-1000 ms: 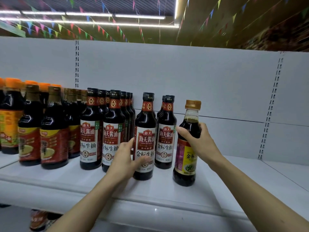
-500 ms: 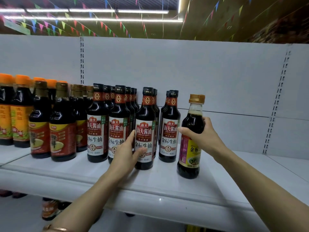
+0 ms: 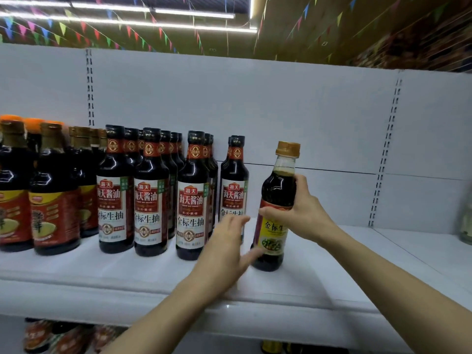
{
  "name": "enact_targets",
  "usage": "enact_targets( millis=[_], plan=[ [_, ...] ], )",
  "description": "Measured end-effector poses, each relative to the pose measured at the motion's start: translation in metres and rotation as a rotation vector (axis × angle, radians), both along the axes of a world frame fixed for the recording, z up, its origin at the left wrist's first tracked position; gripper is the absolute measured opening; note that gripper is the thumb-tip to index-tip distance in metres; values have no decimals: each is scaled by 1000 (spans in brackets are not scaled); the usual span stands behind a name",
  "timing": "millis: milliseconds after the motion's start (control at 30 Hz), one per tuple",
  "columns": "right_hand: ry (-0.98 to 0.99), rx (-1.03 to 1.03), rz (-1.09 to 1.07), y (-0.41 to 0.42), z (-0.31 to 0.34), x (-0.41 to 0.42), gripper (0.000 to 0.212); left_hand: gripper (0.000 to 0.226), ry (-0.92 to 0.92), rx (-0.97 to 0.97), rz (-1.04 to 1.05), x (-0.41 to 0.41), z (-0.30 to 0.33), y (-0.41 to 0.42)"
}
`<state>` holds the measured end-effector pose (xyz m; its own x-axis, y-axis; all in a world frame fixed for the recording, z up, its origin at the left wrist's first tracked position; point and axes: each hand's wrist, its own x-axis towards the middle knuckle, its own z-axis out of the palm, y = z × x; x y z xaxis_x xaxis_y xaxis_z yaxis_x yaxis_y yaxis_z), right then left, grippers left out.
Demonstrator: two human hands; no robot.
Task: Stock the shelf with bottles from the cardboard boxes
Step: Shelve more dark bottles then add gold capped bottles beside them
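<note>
Right hand (image 3: 304,213) has its grip wrapped around the shoulder of the gold-capped bottle (image 3: 274,213), thumb across the front just above the yellow label, fingers curled behind. The bottle stands upright, its base on the white shelf (image 3: 319,277). Left hand (image 3: 224,251) is blurred, fingers spread and loose, holding nothing, just left of the gold-capped bottle with the fingertips close by its lower body; whether they touch it I cannot tell.

Left of the gold-capped bottle, four rows of black-capped soy sauce bottles (image 3: 191,198) run back towards the white back panel (image 3: 281,111), four front bottles in clear view with more behind them, too overlapped to count. Further left stand brown-capped bottles with red labels (image 3: 53,198), two at the front, others hidden behind. To the right of the gold-capped bottle the shelf is bare white board, with one pale glass bottle (image 3: 466,221) at the far edge. Above hang strip lights and coloured bunting (image 3: 97,34).
</note>
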<state>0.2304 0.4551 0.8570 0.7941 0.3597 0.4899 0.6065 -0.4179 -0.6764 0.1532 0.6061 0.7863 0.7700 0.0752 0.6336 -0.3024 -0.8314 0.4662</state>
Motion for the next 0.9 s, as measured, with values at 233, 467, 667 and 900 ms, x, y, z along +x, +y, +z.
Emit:
enact_targets(
  millis=[233, 467, 667, 900],
  plan=[
    [-62, 43, 31, -10, -5, 25, 85, 65, 133, -125, -44, 62, 8, -34],
    [118, -118, 164, -33, 3, 83, 90, 60, 220, -247, -57, 112, 11, -41],
    [174, -45, 171, -17, -7, 139, 78, 53, 272, -364, 103, 151, 17, -43],
    [134, -2, 184, 10, -11, 176, 62, 43, 288, -331, 220, 184, 21, -33]
  ],
)
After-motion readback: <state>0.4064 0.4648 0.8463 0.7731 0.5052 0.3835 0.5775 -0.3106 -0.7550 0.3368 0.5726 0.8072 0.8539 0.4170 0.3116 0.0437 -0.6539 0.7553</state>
